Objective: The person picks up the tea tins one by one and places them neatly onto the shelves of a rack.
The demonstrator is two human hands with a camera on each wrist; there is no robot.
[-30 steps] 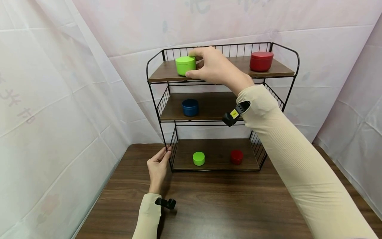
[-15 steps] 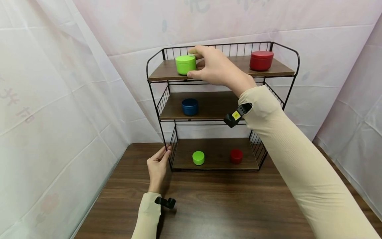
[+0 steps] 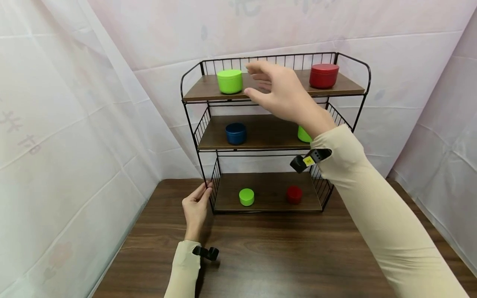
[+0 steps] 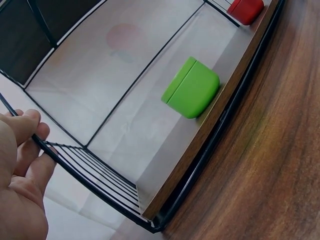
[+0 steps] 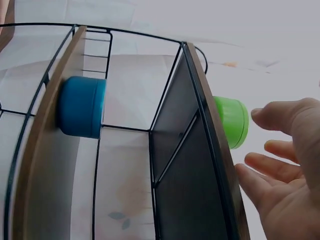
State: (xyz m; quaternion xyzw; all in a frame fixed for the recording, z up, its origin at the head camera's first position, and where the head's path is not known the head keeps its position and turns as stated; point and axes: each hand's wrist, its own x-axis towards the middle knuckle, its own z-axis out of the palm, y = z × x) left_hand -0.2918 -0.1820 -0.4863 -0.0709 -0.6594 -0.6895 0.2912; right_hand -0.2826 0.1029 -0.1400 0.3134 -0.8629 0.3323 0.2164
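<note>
A three-tier rack [image 3: 279, 149] with brown boards and a black wire frame stands on the table. My left hand [image 3: 195, 209] pinches its left front upright low down; the left wrist view shows thumb and fingers around the wire. On the top board, a round green tin [image 3: 230, 82] sits upright near the left end. Just right of it my right hand [image 3: 281, 89] is spread, thumb and fingers apart and holding nothing; the right wrist view shows a gap between fingertips and the green tin [image 5: 231, 122]. A red tin [image 3: 324, 76] stands at the top board's right end.
The middle board carries a blue tin [image 3: 236, 133] at left and a green tin [image 3: 304, 134] at right, partly behind my right wrist. Below, a smaller green tin [image 3: 246, 197] and a dark red tin [image 3: 294, 195] sit on the bottom board. White cloth [image 3: 93, 124] hangs behind.
My right hand has let go of the green tin on the top board and drawn back rightward, uncovering the middle board's green tin. The left hand stays on the upright.
</note>
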